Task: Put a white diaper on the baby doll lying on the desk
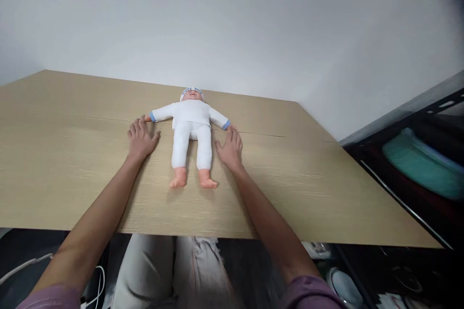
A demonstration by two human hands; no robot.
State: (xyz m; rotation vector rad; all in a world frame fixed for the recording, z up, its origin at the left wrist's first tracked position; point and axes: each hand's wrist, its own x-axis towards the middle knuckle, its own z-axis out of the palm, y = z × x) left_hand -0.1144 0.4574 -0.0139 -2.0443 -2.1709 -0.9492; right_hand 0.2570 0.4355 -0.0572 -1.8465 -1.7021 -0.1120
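Observation:
A baby doll (191, 128) in a white suit with blue cuffs and a white cap lies on its back on a light wooden table (72, 154), arms spread, bare feet toward me. My left hand (140, 138) rests flat on the table with fingers stretched out, just below the doll's arm on that side and nearly touching its small hand. My right hand (229, 147) lies flat too, fingers apart, its fingertips at the doll's other cuff. Neither hand holds anything.
A white wall rises behind the table. At the right stands a dark rack (416, 164) with a teal object (424, 161) inside. Below the table's front edge are my grey trousers (170, 270), white cables (21, 268) and items on the floor.

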